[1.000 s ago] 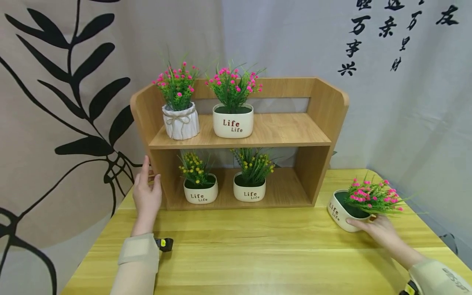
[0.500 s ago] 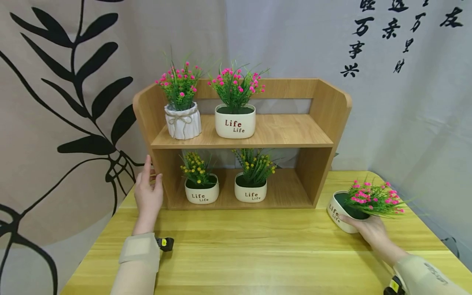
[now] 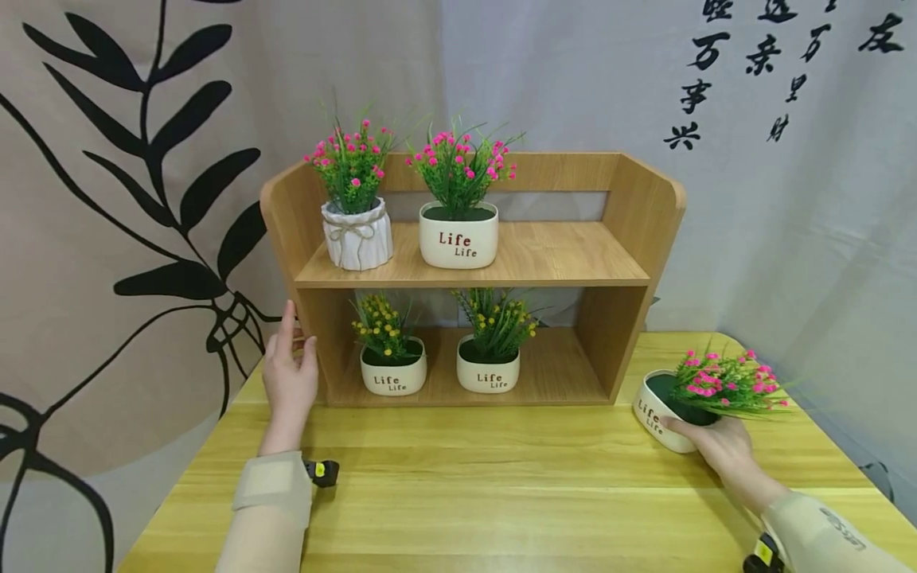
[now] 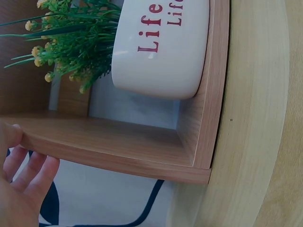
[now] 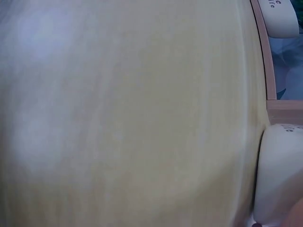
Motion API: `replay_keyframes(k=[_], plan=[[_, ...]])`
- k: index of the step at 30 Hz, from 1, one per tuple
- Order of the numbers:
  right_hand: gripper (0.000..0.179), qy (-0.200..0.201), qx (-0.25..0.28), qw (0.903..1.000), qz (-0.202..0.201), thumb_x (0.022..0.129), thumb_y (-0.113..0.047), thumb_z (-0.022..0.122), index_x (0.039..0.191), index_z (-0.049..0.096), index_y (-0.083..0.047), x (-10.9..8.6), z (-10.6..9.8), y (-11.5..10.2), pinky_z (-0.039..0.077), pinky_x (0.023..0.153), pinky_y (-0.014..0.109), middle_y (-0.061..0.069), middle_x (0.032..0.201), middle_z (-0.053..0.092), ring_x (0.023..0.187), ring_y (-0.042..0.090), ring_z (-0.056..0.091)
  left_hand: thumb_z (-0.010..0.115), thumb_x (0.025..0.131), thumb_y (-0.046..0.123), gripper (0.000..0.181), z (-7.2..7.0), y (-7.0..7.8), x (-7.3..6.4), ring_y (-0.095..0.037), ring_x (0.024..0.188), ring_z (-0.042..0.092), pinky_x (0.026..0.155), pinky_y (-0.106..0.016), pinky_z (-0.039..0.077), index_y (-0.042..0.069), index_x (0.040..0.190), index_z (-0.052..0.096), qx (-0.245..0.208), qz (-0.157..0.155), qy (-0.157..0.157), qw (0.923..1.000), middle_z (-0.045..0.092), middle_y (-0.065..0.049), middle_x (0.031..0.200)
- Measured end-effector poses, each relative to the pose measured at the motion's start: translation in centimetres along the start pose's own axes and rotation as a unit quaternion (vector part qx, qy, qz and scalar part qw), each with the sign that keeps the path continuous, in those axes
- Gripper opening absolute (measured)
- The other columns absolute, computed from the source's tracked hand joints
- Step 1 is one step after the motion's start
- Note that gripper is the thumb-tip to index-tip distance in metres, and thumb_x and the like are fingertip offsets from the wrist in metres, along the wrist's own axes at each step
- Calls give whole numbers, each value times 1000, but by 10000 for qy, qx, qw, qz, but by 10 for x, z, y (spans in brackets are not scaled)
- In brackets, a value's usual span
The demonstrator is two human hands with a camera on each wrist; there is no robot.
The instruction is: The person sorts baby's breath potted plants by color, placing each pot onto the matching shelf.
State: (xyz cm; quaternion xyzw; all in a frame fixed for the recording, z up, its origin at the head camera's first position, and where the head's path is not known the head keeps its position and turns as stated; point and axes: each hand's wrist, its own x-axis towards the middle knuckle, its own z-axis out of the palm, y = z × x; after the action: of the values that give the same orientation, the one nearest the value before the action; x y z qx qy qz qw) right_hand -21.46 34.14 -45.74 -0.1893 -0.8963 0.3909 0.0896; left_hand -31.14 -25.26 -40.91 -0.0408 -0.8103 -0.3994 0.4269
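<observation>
In the head view, my right hand (image 3: 723, 450) holds a cream oval flowerpot (image 3: 657, 423) lettered "Life", thumb across its front and fingers hidden behind. Its pink-flowered artificial plant (image 3: 727, 382) leans to the right. The pot's base meets the tabletop in the right wrist view, where only a bit of the hand (image 5: 294, 215) shows. My left hand (image 3: 290, 382) grips the left side panel of the wooden shelf (image 3: 473, 282). In the left wrist view, the thumb lies at the panel's front edge and the fingers (image 4: 42, 177) are along its outer face.
Two pink-flowered pots stand on the upper board: a white bark-textured one (image 3: 358, 239) and a cream "Life" pot (image 3: 458, 239). Below are two cream pots (image 3: 393, 376) (image 3: 489, 374) with yellow flowers. The yellow wooden table (image 3: 501, 485) extends forward; a printed curtain (image 3: 559, 72) hangs behind.
My right hand has shifted slightly left, its thumb moving further across the pot's front. The pot has stayed nearly in place, and my left hand remains at the shelf panel.
</observation>
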Motion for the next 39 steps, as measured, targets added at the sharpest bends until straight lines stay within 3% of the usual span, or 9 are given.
replay_keyframes(k=[6,15,21,23,25,30,35,37,39], plan=[[94,-128,267,9990,-327,81,-46,75,139,32,14,-3,-11,-9,38,97,50,40,132,44,119,44,45,57,95,-1,70,0,1,-1,-41,98,58,73,-48,51,29,153,31,-49,-73,-27,10000,53,-27,112],[86,-429,363,9955,-762,85,-42,73,140,33,11,-14,-31,-41,41,86,37,36,131,47,117,41,46,58,95,0,70,0,2,-1,-40,97,58,71,-46,50,28,153,32,-16,-44,23,10000,53,-27,112],[90,-545,76,9918,-1152,81,-42,77,140,34,11,-26,-37,-60,42,89,51,37,131,47,116,46,47,58,95,-1,70,0,2,-1,-38,97,59,70,-41,48,28,153,32,44,-21,8,10000,54,-26,111],[86,-516,148,9884,-1420,81,-37,79,139,36,10,-29,-36,-66,43,91,50,36,130,48,116,46,48,58,95,-1,70,0,2,-1,-38,96,59,69,-39,48,29,153,32,73,-30,-4,10000,54,-25,111],[82,-409,281,9823,-1804,78,-29,82,138,39,7,-32,-33,-70,44,91,39,32,128,52,114,41,51,58,95,-1,71,-1,1,-2,-37,97,59,69,-38,48,30,153,31,108,-51,-12,9999,54,-25,111],[73,-211,293,9682,-2474,72,-18,87,130,49,4,-35,-27,-80,42,80,13,24,120,60,101,13,57,58,95,0,71,-1,-1,-3,-38,97,58,69,-40,47,31,153,31,131,-86,-6,9999,54,-25,112],[64,-435,68,9643,-2611,72,-19,87,122,56,6,-37,-29,-94,48,70,22,20,108,66,87,10,58,58,95,1,70,-1,0,-3,-40,96,58,69,-43,47,29,153,31,83,-6,17,10000,54,-26,111],[62,-491,104,9565,-2874,71,-15,87,121,57,7,-37,-34,-102,49,65,26,19,104,67,81,8,59,58,95,1,69,-1,0,-2,-40,96,58,69,-44,47,28,153,32,57,30,23,10000,54,-27,111],[64,-478,231,9411,-3341,68,-9,87,122,56,5,-35,-39,-112,50,65,25,16,105,66,81,5,58,58,95,0,69,-1,1,-2,-40,96,58,69,-44,47,28,153,32,36,50,32,10000,54,-27,111]])
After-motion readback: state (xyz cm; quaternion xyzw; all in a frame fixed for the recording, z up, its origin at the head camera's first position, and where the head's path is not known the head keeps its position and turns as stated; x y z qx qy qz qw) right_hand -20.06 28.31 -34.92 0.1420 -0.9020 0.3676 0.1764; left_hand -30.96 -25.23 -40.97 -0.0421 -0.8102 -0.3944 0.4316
